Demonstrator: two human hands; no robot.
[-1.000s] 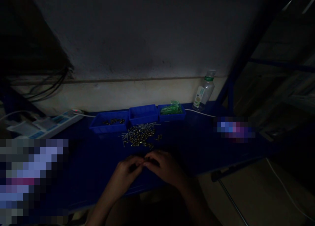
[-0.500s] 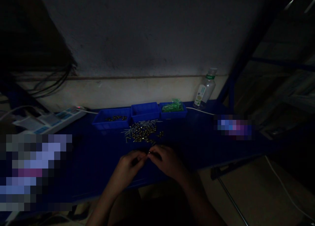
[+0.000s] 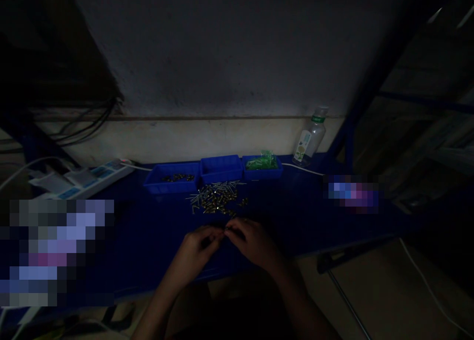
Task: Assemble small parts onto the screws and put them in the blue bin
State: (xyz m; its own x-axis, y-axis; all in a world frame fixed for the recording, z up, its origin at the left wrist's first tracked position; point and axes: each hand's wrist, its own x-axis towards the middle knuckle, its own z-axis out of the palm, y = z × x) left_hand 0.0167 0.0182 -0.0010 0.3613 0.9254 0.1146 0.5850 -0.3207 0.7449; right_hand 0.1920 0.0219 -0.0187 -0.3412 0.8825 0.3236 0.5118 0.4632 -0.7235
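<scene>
My left hand and my right hand meet fingertip to fingertip over the front of the blue table. Both are closed in a pinch around something small; only a tiny dark bit shows between the fingers, too small to name. Just beyond them lies a loose pile of small brass-coloured metal pieces, with thin silvery pins along its far and left side. A few brass pieces sit apart at the pile's right. The scene is dim, so fine detail is lost.
Behind the pile stand a blue bin holding brass pieces, a middle blue bin, and another blue bin with green plastic packets. A clear bottle stands at the back right. A power strip lies left; blurred-out patches cover both sides.
The view has shifted slightly, so the table things appear a little farther right. Both hands keep the same pinch, fingertips together, with hardly any movement.
</scene>
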